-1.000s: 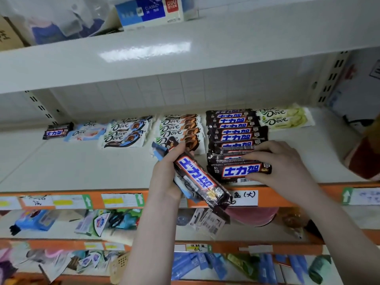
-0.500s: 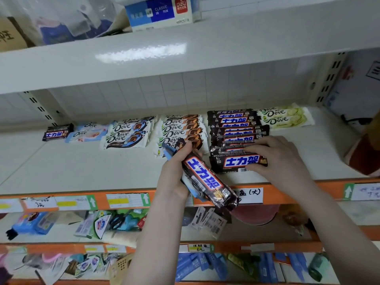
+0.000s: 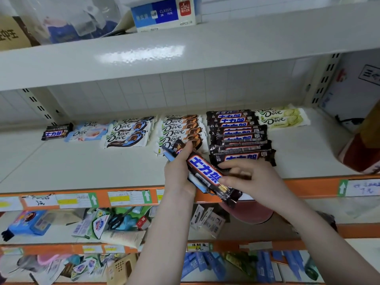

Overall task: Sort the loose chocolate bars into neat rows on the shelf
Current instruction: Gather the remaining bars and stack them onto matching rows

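Note:
My left hand (image 3: 178,173) grips a small bundle of bars over the shelf's front edge, with a dark Snickers bar (image 3: 207,175) on top and a pale blue wrapper under it. My right hand (image 3: 249,178) pinches the lower end of that top bar with thumb and fingers. Behind it on the white shelf (image 3: 82,163) lies a row of several Snickers bars (image 3: 239,136). To its left sit rows of brown Dove bars (image 3: 181,128) and blue Dove bars (image 3: 129,133), then light blue Dove bars (image 3: 88,130) and a lone Snickers bar (image 3: 56,132). Green Dove bars (image 3: 281,118) lie at the right.
An upper shelf (image 3: 185,46) overhangs the work shelf, carrying a blue box (image 3: 164,14). A red-brown package (image 3: 362,149) stands at the right end. The orange front rail (image 3: 308,186) holds price labels. Lower shelves hold mixed small goods.
My right hand left the front Snickers bar of the row and came forward and left onto the bar held in my left hand. The row's front bar now lies free.

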`<action>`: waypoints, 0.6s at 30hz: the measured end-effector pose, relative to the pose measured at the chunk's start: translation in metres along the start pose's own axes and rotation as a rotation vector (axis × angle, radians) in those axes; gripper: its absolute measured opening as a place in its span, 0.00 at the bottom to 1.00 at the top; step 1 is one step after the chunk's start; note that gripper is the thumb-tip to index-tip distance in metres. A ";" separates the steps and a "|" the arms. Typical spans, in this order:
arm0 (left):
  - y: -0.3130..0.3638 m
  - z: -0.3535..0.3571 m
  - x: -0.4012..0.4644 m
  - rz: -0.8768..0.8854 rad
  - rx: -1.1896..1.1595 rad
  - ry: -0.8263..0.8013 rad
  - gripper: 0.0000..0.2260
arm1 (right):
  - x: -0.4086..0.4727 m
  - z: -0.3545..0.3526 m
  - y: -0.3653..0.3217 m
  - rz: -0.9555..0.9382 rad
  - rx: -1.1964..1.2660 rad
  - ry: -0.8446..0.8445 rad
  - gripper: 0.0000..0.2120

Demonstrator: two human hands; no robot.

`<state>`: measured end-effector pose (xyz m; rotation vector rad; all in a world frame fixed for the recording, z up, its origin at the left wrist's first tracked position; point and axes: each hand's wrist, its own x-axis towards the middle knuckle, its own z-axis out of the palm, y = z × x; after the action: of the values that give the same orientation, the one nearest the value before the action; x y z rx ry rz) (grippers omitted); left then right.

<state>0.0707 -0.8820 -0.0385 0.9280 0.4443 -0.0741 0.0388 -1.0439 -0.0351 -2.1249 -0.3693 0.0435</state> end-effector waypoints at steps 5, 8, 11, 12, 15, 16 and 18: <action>-0.001 -0.001 0.000 -0.026 -0.033 -0.027 0.15 | 0.000 0.003 0.000 0.026 0.005 -0.027 0.10; 0.003 -0.002 -0.004 -0.064 -0.112 -0.040 0.10 | -0.001 -0.009 -0.001 0.046 -0.001 -0.002 0.08; 0.008 -0.007 -0.004 -0.022 -0.130 0.003 0.04 | -0.002 -0.034 0.001 0.071 -0.046 0.011 0.07; 0.009 -0.008 -0.004 -0.011 -0.134 0.003 0.04 | -0.002 -0.043 0.002 0.076 -0.060 0.016 0.07; 0.011 -0.011 -0.004 0.009 -0.155 -0.049 0.04 | 0.000 -0.061 0.014 0.086 -0.100 0.037 0.08; 0.010 -0.011 -0.004 0.014 -0.160 -0.060 0.05 | 0.002 -0.065 0.019 0.086 -0.128 0.034 0.08; 0.009 -0.011 -0.006 0.023 -0.162 -0.072 0.05 | 0.004 -0.070 0.028 0.092 -0.171 0.023 0.08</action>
<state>0.0638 -0.8687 -0.0355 0.7684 0.3670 -0.0497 0.0620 -1.1136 -0.0192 -2.3087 -0.2699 0.0420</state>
